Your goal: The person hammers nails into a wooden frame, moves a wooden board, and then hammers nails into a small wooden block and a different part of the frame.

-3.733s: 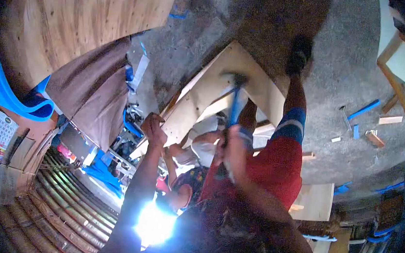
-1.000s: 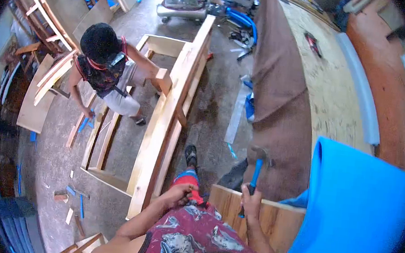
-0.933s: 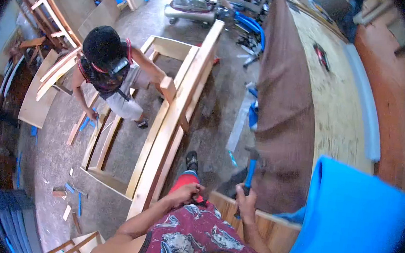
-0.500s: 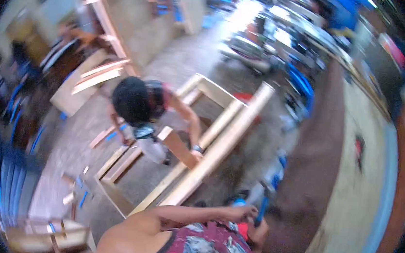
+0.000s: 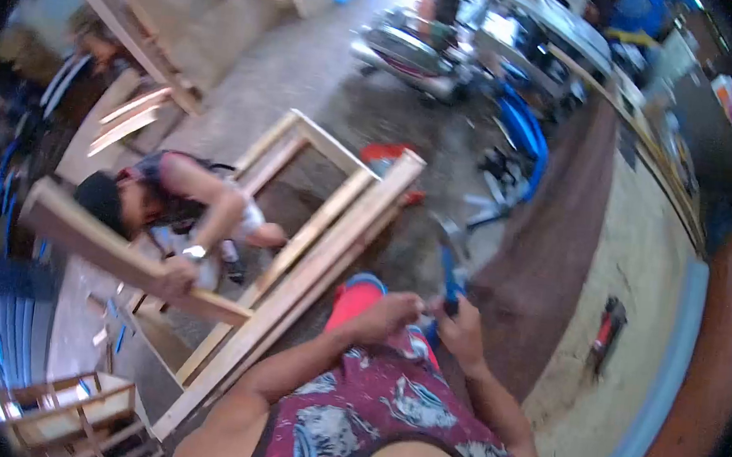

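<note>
My right hand (image 5: 463, 321) is closed round the blue handle of a hammer (image 5: 450, 270), whose metal head points up and away from me. Just left of it, my left hand (image 5: 391, 314) has its fingers pinched together; what they hold, if anything, is too small to make out. Beyond my hands a wooden frame (image 5: 333, 205) lies on the floor, with a long beam (image 5: 319, 259) along its near side. A crouching person (image 5: 179, 197) grips a wooden board (image 5: 109, 243) at the left, its lower end at the beam.
A brown cloth (image 5: 550, 237) and a pale wooden surface (image 5: 634, 281) with a red and black tool (image 5: 608, 333) are on the right. A motorcycle (image 5: 418, 53) stands at the back. A slatted wooden piece (image 5: 70, 416) is at the lower left.
The view has shifted. The person has leaned left, and their board now slants up to the left beside their head. My hands remain close together, with the hammer still in the right one.
</note>
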{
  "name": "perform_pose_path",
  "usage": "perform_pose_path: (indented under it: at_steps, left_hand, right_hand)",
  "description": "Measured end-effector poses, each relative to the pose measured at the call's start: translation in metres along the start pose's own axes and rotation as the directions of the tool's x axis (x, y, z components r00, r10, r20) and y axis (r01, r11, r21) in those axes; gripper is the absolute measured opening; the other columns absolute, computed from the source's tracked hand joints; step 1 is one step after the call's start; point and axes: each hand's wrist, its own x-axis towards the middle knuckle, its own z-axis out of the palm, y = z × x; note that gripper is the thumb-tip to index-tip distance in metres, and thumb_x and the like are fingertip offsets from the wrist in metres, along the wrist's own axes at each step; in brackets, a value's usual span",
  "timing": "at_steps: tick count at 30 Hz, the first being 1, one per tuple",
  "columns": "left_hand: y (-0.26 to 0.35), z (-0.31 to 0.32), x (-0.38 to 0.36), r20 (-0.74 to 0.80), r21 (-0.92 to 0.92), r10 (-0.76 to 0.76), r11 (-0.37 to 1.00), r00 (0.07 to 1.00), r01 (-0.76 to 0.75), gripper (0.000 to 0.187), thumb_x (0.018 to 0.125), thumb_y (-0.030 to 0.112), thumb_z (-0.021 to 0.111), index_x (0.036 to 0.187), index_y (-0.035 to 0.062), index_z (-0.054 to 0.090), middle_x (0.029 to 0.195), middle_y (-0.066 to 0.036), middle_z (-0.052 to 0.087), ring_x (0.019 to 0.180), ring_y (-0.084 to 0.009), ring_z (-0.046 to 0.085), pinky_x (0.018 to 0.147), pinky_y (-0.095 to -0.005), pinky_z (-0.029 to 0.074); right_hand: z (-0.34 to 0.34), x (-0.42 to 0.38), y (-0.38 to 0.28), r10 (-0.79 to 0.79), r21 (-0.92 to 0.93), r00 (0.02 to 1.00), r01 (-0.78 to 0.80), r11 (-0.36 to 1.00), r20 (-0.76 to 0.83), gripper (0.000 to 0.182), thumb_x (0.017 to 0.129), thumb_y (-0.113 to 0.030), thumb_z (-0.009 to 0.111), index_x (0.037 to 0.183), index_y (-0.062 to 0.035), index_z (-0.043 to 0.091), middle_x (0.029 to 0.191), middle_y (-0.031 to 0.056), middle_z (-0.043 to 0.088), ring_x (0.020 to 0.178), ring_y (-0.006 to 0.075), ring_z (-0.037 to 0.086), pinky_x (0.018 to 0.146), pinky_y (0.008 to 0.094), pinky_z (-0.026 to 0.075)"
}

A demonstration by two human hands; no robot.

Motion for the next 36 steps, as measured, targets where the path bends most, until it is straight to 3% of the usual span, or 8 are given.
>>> perform_pose_path:
  at_steps: [6,11,15,19,22,26,31,36]
  left_hand:
    - [0.068,-0.015,0.094,0.065,-0.395,-0.190,0.896,0.980,0.200,0.017,0.092,0.024,0.051,0.097,0.0088,0.056,0.062,0.006,0.044,0.047,-0.0048,0.036,0.044,-0.0202,0.029]
    - [0.120,-0.025,0.217,-0.013,-0.117,-0.283,0.953,0.959,0.279,0.019,0.092,0.024,0.050,0.093,0.0093,0.061,0.060,0.007,0.042,0.049,-0.0039,0.036,0.043,-0.0207,0.026]
    - [0.153,-0.035,0.278,0.166,-0.390,-0.375,0.824,0.912,0.410,0.023,0.092,0.029,0.051,0.095,0.0077,0.059,0.063,0.006,0.046,0.049,-0.0035,0.038,0.042,-0.0178,0.027]
    - [0.155,-0.044,0.360,0.058,-0.661,-0.409,0.668,0.911,0.343,0.023,0.092,0.027,0.053,0.101,0.0068,0.057,0.068,0.005,0.048,0.050,-0.0035,0.039,0.043,-0.0169,0.029]
    - [0.146,-0.039,0.371,-0.260,-0.420,-0.182,0.905,0.948,0.059,0.023,0.090,0.019,0.058,0.108,0.0062,0.058,0.075,0.004,0.055,0.053,-0.0009,0.042,0.045,-0.0163,0.032]
    - [0.163,-0.049,0.426,-0.627,-0.140,-0.175,0.984,0.759,0.111,0.012,0.089,0.013,0.057,0.092,0.0033,0.064,0.079,0.002,0.060,0.067,-0.0032,0.049,0.057,-0.0189,0.040]
    - [0.148,-0.112,0.449,-0.715,0.052,-0.228,0.925,0.660,0.376,0.016,0.088,0.019,0.059,0.086,0.0035,0.064,0.069,0.002,0.057,0.060,-0.0050,0.049,0.054,-0.0219,0.040]
    - [0.086,-0.254,0.468,-0.479,0.628,-0.351,0.503,0.804,0.594,0.025,0.082,0.029,0.061,0.094,0.0070,0.068,0.079,-0.012,0.067,0.072,-0.0210,0.063,0.066,-0.0318,0.048]
  right_hand:
    - [-0.054,0.109,0.012,0.076,-0.084,0.996,-0.072,0.994,0.049,0.027,0.085,-0.026,0.063,0.090,0.0008,0.059,0.073,0.0187,0.061,0.066,0.0216,0.062,0.061,0.0335,0.046]
    - [-0.109,0.194,0.042,0.033,-0.026,0.999,-0.033,0.999,-0.028,0.021,0.081,-0.017,0.063,0.094,-0.0003,0.060,0.074,0.0193,0.062,0.065,0.0199,0.063,0.061,0.0321,0.047]
    - [-0.146,0.236,0.049,0.222,-0.005,0.973,-0.223,0.975,-0.059,0.020,0.083,-0.019,0.063,0.090,-0.0003,0.060,0.063,0.0065,0.058,0.053,0.0109,0.052,0.050,0.0291,0.040]
    - [-0.179,0.321,0.082,0.421,0.238,0.907,-0.405,0.883,-0.014,0.017,0.084,-0.018,0.061,0.087,-0.0018,0.057,0.059,-0.0007,0.050,0.047,0.0075,0.047,0.045,0.0255,0.036]
    - [-0.178,0.365,0.081,0.542,0.433,0.823,-0.557,0.709,0.171,0.014,0.084,-0.017,0.060,0.084,-0.0053,0.052,0.057,-0.0028,0.047,0.044,0.0060,0.044,0.041,0.0227,0.036]
    - [-0.180,0.445,0.122,0.558,0.474,0.716,-0.697,0.538,0.420,0.016,0.086,-0.020,0.059,0.083,-0.0058,0.053,0.055,-0.0027,0.047,0.043,0.0067,0.045,0.040,0.0235,0.037]
    - [-0.151,0.479,0.154,0.559,0.384,0.608,-0.792,0.474,0.564,0.020,0.088,-0.024,0.057,0.086,-0.0053,0.053,0.055,-0.0030,0.046,0.042,0.0070,0.044,0.038,0.0236,0.036]
    - [-0.109,0.464,0.221,0.563,0.294,0.747,-0.660,0.691,0.354,0.022,0.083,-0.021,0.059,0.087,-0.0001,0.054,0.062,0.0041,0.051,0.051,0.0144,0.050,0.048,0.0310,0.042]
